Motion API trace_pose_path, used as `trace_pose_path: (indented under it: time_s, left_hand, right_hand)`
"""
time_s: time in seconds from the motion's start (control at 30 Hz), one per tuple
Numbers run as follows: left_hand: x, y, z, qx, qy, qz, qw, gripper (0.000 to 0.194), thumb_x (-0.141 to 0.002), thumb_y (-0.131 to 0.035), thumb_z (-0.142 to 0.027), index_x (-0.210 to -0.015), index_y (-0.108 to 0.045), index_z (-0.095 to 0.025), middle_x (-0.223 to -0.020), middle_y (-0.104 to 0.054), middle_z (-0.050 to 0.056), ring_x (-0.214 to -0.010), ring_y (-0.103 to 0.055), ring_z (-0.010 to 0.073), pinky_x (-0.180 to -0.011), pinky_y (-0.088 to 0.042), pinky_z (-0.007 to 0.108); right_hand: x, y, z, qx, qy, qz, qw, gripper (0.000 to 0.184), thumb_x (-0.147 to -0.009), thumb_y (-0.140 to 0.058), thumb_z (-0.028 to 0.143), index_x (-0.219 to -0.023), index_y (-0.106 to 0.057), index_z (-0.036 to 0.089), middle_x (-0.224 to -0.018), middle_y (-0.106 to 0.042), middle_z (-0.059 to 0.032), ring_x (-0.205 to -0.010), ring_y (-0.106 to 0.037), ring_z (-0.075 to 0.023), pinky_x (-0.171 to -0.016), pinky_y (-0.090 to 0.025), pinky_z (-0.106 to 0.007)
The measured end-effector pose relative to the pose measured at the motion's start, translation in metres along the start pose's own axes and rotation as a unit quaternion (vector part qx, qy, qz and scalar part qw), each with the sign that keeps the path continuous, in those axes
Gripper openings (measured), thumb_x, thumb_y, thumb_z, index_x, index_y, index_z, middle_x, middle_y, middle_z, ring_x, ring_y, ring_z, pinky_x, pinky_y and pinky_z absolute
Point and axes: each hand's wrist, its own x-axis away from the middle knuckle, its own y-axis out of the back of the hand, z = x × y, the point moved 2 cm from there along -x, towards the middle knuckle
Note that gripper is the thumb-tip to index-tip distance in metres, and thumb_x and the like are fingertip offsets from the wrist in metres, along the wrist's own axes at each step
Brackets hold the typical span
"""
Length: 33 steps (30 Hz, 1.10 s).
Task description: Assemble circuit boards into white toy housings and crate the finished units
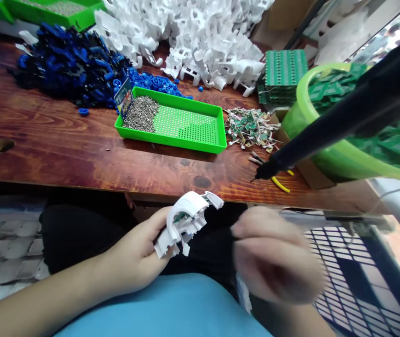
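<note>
My left hand [140, 255] is closed around a white plastic housing [185, 220] with a small green circuit board seated inside it, held in front of my lap below the table edge. My right hand [273, 257] hovers just right of the housing, smeared by motion; its fingers look curled but I cannot tell whether they hold anything. A black electric screwdriver [326, 131] hangs above the table's front edge at the right, its tip pointing down-left, untouched by either hand.
On the wooden table [62, 140] lie a green tray [185, 140] of small screws, a heap of blue parts [69, 65], a pile of white housings [200, 42], green circuit boards [284, 70], a lime basin [326, 154], scrap bits [250, 128]. A black wire basket [361, 281] stands lower right.
</note>
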Motion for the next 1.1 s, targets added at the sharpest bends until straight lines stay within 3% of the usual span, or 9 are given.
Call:
trace_pose_path:
  time_s: [0.1, 0.23, 0.33, 0.43, 0.57, 0.8, 1.0, 1.1]
  left_hand:
    - [-0.003, -0.002, -0.004, 0.027, 0.025, 0.02, 0.999, 0.039, -0.085, -0.06, -0.022, -0.124, -0.053, -0.021, -0.111, -0.067, 0.005, -0.101, -0.062, 0.0205, -0.087, -0.047, 0.025]
    - [-0.003, -0.005, -0.002, 0.081, 0.074, 0.03, 0.993, 0.044, -0.085, -0.061, -0.026, -0.127, -0.05, -0.022, -0.122, -0.063, 0.006, -0.108, -0.06, 0.021, -0.089, -0.046, 0.025]
    - [0.0, -0.008, 0.002, 0.099, 0.089, 0.039, 0.99, 0.043, -0.089, -0.056, -0.029, -0.13, -0.047, -0.022, -0.123, -0.062, 0.006, -0.108, -0.059, 0.0208, -0.092, -0.044, 0.027]
    - [0.003, -0.009, 0.005, 0.122, 0.11, 0.043, 0.985, 0.047, -0.087, -0.058, -0.026, -0.132, -0.045, -0.023, -0.12, -0.062, 0.005, -0.103, -0.06, 0.0197, -0.089, -0.045, 0.027]
    - [0.003, -0.009, 0.005, 0.164, 0.148, 0.056, 0.974, 0.053, -0.084, -0.059, -0.019, -0.135, -0.044, -0.023, -0.111, -0.065, 0.004, -0.097, -0.06, 0.019, -0.08, -0.046, 0.025]
    - [0.002, -0.011, 0.008, 0.2, 0.178, 0.067, 0.961, 0.065, -0.079, -0.063, -0.015, -0.138, -0.038, -0.028, -0.109, -0.062, 0.0, -0.099, -0.056, 0.0174, -0.084, -0.044, 0.025]
    - [0.004, -0.008, 0.009, 0.203, 0.183, 0.056, 0.96, 0.066, -0.077, -0.065, -0.014, -0.136, -0.039, -0.027, -0.113, -0.062, 0.0, -0.104, -0.055, 0.0185, -0.088, -0.043, 0.027]
    - [0.004, -0.008, 0.01, 0.252, 0.201, 0.053, 0.945, 0.065, -0.074, -0.068, -0.013, -0.134, -0.043, -0.026, -0.103, -0.066, 0.0, -0.097, -0.061, 0.018, -0.084, -0.046, 0.027]
  right_hand:
    - [-0.001, -0.01, 0.008, -0.018, 0.019, 0.043, 0.999, 0.016, -0.09, -0.052, 0.026, -0.103, -0.059, 0.02, -0.072, -0.06, 0.0004, -0.062, -0.06, -0.012, -0.052, -0.051, -0.025]
    - [-0.009, -0.022, 0.015, 0.018, 0.138, 0.061, 0.988, 0.012, -0.081, -0.064, 0.012, -0.091, -0.064, 0.02, -0.079, -0.066, -0.0011, -0.068, -0.061, -0.0116, -0.061, -0.053, -0.026]
    - [-0.01, -0.023, 0.014, 0.069, 0.195, 0.083, 0.975, 0.013, -0.08, -0.065, 0.012, -0.092, -0.068, 0.016, -0.087, -0.069, -0.0041, -0.08, -0.063, -0.0154, -0.071, -0.055, -0.029]
    - [-0.009, -0.021, 0.011, 0.081, 0.197, 0.112, 0.971, 0.016, -0.084, -0.061, 0.013, -0.098, -0.069, 0.012, -0.093, -0.07, -0.007, -0.089, -0.063, -0.0171, -0.078, -0.055, -0.029]
    - [-0.011, -0.02, 0.009, 0.131, 0.191, 0.111, 0.966, 0.017, -0.082, -0.064, 0.011, -0.097, -0.069, 0.015, -0.093, -0.07, -0.0057, -0.091, -0.063, -0.0173, -0.081, -0.055, -0.03]
    - [-0.017, -0.022, 0.011, 0.182, 0.244, 0.137, 0.943, 0.016, -0.089, -0.051, 0.016, -0.091, -0.067, 0.015, -0.094, -0.071, -0.004, -0.095, -0.064, -0.0183, -0.081, -0.052, -0.031]
    - [-0.016, -0.023, 0.012, 0.191, 0.243, 0.164, 0.937, 0.017, -0.089, -0.05, 0.017, -0.093, -0.066, 0.012, -0.091, -0.071, -0.0053, -0.09, -0.064, -0.0211, -0.074, -0.051, -0.032]
    - [-0.018, -0.023, 0.012, 0.2, 0.23, 0.184, 0.935, 0.019, -0.091, -0.047, 0.015, -0.092, -0.066, 0.012, -0.088, -0.07, -0.0063, -0.084, -0.063, -0.0203, -0.07, -0.048, -0.032]
